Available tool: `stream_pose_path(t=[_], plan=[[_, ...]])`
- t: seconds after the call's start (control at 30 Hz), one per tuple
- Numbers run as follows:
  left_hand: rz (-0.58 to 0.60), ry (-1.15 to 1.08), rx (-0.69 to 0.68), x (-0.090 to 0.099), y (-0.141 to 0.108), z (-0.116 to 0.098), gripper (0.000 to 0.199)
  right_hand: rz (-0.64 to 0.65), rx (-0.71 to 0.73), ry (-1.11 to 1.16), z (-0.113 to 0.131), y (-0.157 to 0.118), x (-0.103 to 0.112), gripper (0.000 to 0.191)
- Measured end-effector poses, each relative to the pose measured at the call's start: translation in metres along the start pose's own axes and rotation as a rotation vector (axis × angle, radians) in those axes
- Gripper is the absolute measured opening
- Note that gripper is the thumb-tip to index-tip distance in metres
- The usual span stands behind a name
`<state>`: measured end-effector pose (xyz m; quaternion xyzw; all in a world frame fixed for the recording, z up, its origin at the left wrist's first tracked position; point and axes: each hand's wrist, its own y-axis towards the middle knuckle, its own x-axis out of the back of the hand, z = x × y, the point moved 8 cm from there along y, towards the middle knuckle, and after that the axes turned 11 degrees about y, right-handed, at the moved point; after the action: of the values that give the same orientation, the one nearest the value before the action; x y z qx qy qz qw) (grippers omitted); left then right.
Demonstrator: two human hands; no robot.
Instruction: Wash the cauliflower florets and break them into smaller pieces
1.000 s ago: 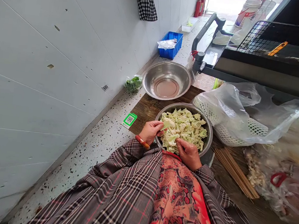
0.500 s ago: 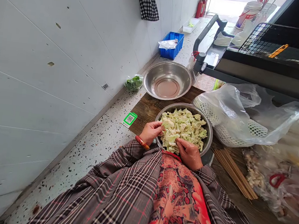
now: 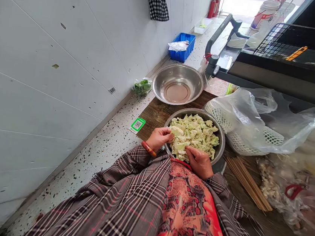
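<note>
A steel bowl point(image 3: 221, 150) full of cut cauliflower point(image 3: 198, 132) stands close in front of me. My left hand point(image 3: 158, 138), with a reddish-brown bangle at the wrist, pinches a pale cauliflower floret point(image 3: 176, 130) over the bowl's left side. Over the near edge, my right hand point(image 3: 199, 162) is closed, its thumb and fingers pressed together; what lies in them is mostly hidden. To the right of the bowl lies a bundle of thin wooden skewers point(image 3: 248, 183).
Beyond the bowl sits a wide steel basin point(image 3: 177, 93). Bagged greens point(image 3: 142, 87) and a blue crate point(image 3: 181, 54) line the wall side. Plastic bags point(image 3: 248, 117) crowd the right, below a black-framed appliance point(image 3: 276, 76). A green QR card point(image 3: 137, 125) lies at the left.
The view has shifted very slightly. Both hands keep nearly the same pose over the bowl, and the floret stays in my left fingers.
</note>
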<state>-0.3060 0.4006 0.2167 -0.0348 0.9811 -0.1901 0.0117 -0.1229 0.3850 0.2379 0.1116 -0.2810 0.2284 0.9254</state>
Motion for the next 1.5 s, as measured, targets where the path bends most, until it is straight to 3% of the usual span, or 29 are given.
stream_pose_path(t=[0.33,0.73,1.5], plan=[[0.115,-0.068,0.132,-0.003,0.000,0.006,0.045,0.022,0.020,-0.031,-0.004,0.002,0.006,0.029],[0.177,0.006,0.096,-0.002,0.003,0.003,0.040,0.059,0.024,-0.004,-0.006,0.008,0.005,0.027],[0.288,0.092,0.050,-0.011,0.013,-0.011,0.039,-0.005,0.023,0.080,-0.008,0.012,0.010,0.028]])
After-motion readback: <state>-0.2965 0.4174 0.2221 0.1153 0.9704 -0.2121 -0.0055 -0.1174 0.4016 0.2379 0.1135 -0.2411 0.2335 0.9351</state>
